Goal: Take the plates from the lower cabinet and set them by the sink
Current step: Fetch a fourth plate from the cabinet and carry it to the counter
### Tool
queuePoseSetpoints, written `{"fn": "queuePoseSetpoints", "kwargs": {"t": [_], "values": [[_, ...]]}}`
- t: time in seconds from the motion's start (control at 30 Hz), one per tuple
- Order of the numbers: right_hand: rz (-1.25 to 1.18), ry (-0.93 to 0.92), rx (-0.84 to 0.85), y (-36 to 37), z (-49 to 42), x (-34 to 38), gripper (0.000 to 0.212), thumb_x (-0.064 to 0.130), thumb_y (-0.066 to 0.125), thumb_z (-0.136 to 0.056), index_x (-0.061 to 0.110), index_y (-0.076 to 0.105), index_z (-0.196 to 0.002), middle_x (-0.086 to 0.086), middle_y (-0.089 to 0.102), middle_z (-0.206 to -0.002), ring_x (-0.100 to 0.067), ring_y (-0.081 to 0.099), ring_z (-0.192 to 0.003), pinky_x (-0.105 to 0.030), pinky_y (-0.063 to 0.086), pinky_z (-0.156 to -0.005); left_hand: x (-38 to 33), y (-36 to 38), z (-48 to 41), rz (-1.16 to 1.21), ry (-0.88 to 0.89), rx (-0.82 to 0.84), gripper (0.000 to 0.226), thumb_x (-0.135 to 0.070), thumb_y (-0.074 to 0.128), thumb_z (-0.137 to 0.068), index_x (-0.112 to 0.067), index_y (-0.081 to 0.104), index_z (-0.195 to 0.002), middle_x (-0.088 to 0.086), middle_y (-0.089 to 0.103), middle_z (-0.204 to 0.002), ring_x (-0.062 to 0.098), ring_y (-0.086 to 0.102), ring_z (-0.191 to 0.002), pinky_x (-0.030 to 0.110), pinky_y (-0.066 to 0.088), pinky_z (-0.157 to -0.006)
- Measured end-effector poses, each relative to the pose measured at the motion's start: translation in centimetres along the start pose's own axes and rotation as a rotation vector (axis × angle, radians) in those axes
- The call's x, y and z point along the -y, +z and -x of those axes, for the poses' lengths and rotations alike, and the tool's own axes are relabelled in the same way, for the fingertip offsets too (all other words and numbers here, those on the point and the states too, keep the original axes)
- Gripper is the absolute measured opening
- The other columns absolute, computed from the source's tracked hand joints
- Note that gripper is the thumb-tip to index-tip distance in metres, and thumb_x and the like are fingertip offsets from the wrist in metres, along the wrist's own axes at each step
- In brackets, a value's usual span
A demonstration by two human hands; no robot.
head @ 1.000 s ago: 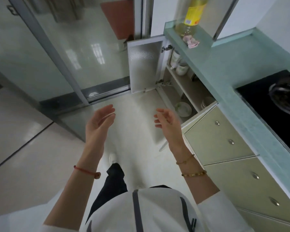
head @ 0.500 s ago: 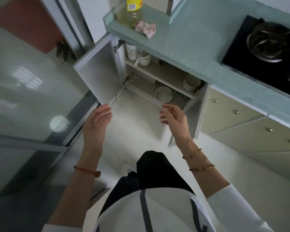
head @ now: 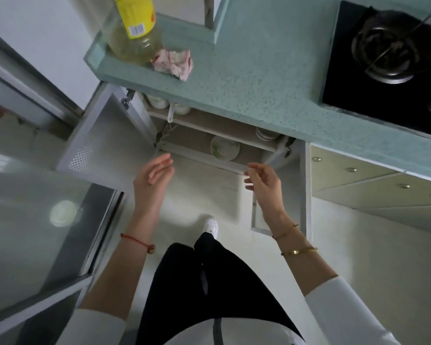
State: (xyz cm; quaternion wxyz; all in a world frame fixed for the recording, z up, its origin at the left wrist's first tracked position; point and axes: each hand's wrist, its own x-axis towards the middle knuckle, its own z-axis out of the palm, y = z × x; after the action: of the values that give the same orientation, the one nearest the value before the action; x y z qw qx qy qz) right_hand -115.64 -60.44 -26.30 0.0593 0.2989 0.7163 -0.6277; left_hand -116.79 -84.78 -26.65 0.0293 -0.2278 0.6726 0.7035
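The lower cabinet (head: 192,141) stands under the teal tabletop (head: 246,80), with its left door (head: 110,143) and right door (head: 305,190) swung open. The left hand (head: 153,175) and right hand (head: 264,183) hang before the opening, fingers loosely spread and holding nothing. A pale plate (head: 224,148) lies on the bottom shelf. A small stack of dishes (head: 265,134) sits on the shelf above, to its right. On the tabletop an oil bottle (head: 132,28) stands just beside a crumpled pink cloth (head: 174,62), well apart from the black stove (head: 388,58).
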Motion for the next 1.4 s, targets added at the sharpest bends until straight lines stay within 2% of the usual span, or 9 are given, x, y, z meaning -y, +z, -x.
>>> {"fn": "queuePoseSetpoints", "kwargs": {"t": [0.3,0.5,0.63,0.77,0.87,1.07,1.23,1.3,1.4], "values": [[0.041,0.095,-0.085,3.7,-10.5,-5.2,0.012,0.014,0.058,-0.094,0.016,0.064,-0.104,-0.014,0.069,-0.102,-0.021,0.064,-0.08,-0.025,0.055,-0.068,6.1,4.7,-10.4,-0.1,-0.06,0.115,0.033,-0.003,0.07,-0.086,-0.024,0.072,-0.111,-0.006,0.075,-0.106,0.003,0.07,-0.101,0.025,0.054,-0.094],[0.109,0.123,-0.08,6.3,-19.2,-15.0,0.012,0.013,0.057,-0.093,0.02,0.065,-0.097,-0.003,0.068,-0.093,-0.024,0.065,-0.079,-0.047,0.056,-0.082,15.5,7.1,-18.4,-0.162,-0.057,0.183,0.035,-0.001,0.066,-0.089,-0.012,0.067,-0.123,0.003,0.072,-0.116,0.008,0.068,-0.106,0.023,0.052,-0.095],[0.117,0.112,-0.155,8.4,-26.3,-22.5,0.014,0.015,0.06,-0.092,0.012,0.068,-0.103,-0.007,0.069,-0.101,-0.029,0.069,-0.093,-0.049,0.055,-0.092,23.6,8.8,-25.0,-0.178,-0.015,0.184,0.033,0.007,0.065,-0.087,-0.011,0.069,-0.114,-0.003,0.072,-0.101,-0.002,0.069,-0.087,0.011,0.052,-0.079],[0.138,0.093,-0.212,10.7,-34.0,-30.3,0.021,0.015,0.06,-0.092,0.005,0.067,-0.108,-0.018,0.071,-0.105,-0.031,0.068,-0.098,-0.05,0.054,-0.093,32.6,10.7,-31.8,-0.178,-0.075,0.198,0.026,0.004,0.066,-0.087,-0.019,0.069,-0.101,0.0,0.07,-0.098,0.013,0.066,-0.089,0.032,0.051,-0.089],[0.122,0.069,-0.244,12.5,-39.8,-36.1,0.019,0.012,0.06,-0.09,0.005,0.067,-0.106,-0.017,0.07,-0.098,-0.031,0.066,-0.094,-0.051,0.053,-0.092,39.7,11.9,-36.9,-0.249,-0.071,0.23,0.025,-0.004,0.07,-0.087,-0.018,0.068,-0.108,-0.004,0.071,-0.097,0.011,0.066,-0.088,0.036,0.053,-0.088],[0.088,0.0,-0.244,15.1,-51.3,-45.5,0.025,0.009,0.06,-0.09,0.004,0.062,-0.114,-0.007,0.061,-0.091,-0.026,0.057,-0.088,-0.054,0.049,-0.092,50.2,15.7,-46.7,-0.384,-0.066,0.263,0.046,-0.008,0.067,-0.091,-0.008,0.054,-0.135,0.015,0.06,-0.133,0.034,0.059,-0.123,0.05,0.048,-0.105],[0.206,-0.101,-0.258,15.6,-57.6,-48.8,0.023,0.006,0.058,-0.092,-0.011,0.06,-0.107,-0.02,0.066,-0.092,-0.032,0.06,-0.089,-0.044,0.05,-0.086,54.3,18.6,-51.9,-0.385,-0.069,0.259,0.035,-0.003,0.068,-0.086,-0.004,0.061,-0.121,0.007,0.072,-0.116,0.035,0.063,-0.113,0.048,0.048,-0.102],[0.291,-0.124,-0.254,15.8,-59.3,-49.2,0.02,0.007,0.057,-0.091,-0.009,0.063,-0.103,-0.02,0.065,-0.095,-0.026,0.058,-0.087,-0.03,0.042,-0.075,55.1,19.6,-53.1,-0.388,-0.064,0.255,0.048,-0.004,0.069,-0.086,0.0,0.055,-0.131,0.018,0.063,-0.132,0.038,0.058,-0.122,0.051,0.046,-0.106],[0.36,-0.107,-0.238,16.3,-61.3,-49.4,0.019,0.007,0.053,-0.09,-0.007,0.064,-0.097,-0.018,0.067,-0.099,-0.029,0.061,-0.094,-0.029,0.044,-0.074,56.4,20.4,-54.0,-0.421,-0.049,0.272,0.057,-0.005,0.072,-0.085,-0.004,0.05,-0.138,0.015,0.059,-0.134,0.033,0.059,-0.121,0.047,0.048,-0.105]]}}
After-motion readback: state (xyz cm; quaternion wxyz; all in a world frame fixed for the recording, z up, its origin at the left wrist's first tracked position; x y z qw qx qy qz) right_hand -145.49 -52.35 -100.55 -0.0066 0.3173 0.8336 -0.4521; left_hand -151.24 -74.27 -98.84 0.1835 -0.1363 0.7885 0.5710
